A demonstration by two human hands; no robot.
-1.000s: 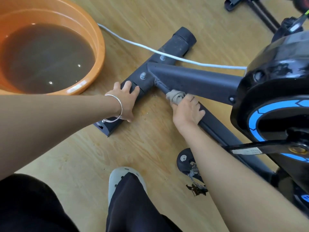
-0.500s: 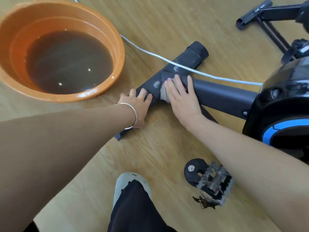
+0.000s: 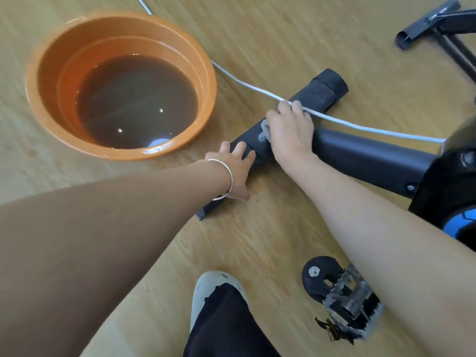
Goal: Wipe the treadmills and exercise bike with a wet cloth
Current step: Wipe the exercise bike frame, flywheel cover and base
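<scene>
Cloth (image 3: pixel 265 128) farther along, under right hand (image 3: pixel 291 132)

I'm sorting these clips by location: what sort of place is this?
Probably a home workout room or small gym, mid-cleaning. An exercise bike stands on a wood-look floor, another machine's base is nearby, and an orange basin holds dirty water.
</scene>
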